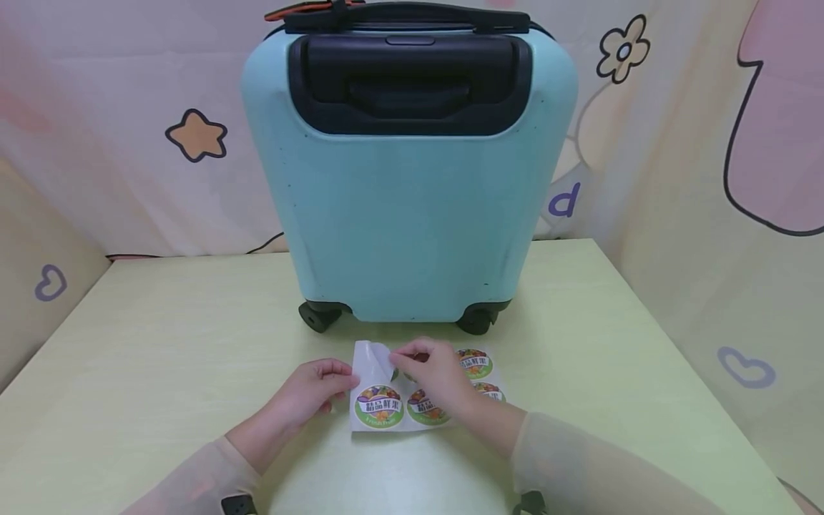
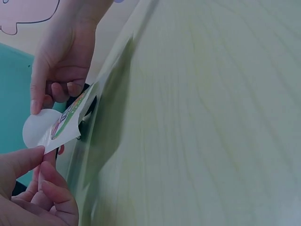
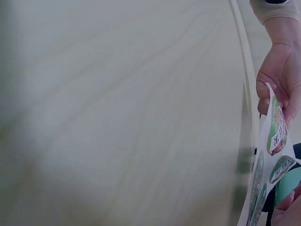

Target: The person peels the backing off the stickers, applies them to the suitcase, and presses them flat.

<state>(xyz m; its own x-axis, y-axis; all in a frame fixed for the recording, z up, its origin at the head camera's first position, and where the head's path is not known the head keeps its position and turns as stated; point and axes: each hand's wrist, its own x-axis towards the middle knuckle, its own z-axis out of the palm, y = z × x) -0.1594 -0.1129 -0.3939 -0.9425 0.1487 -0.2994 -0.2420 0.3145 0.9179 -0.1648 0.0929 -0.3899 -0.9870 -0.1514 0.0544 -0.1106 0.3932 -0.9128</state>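
Note:
A white sheet of round fruit stickers (image 1: 405, 426) is held slightly above the table in front of the suitcase. My left hand (image 1: 315, 390) pinches its left edge between thumb and fingers. One round sticker (image 2: 36, 128) at the upper left is partly peeled back, its plain white underside showing in the left wrist view. My right hand (image 1: 438, 375) pinches the rim of this sticker and covers part of the sheet. The other printed labels (image 1: 379, 407) lie flat on the sheet, with a colourful fruit picture and lettering. In the right wrist view, the sheet (image 3: 264, 157) appears nearly edge-on.
A light blue suitcase (image 1: 412, 214) with a black handle recess stands upright on black wheels (image 1: 476, 320) just behind the sheet. The pale wooden table (image 1: 161, 343) extends to both sides. Patterned cloth (image 1: 129, 143) hangs at the back and sides.

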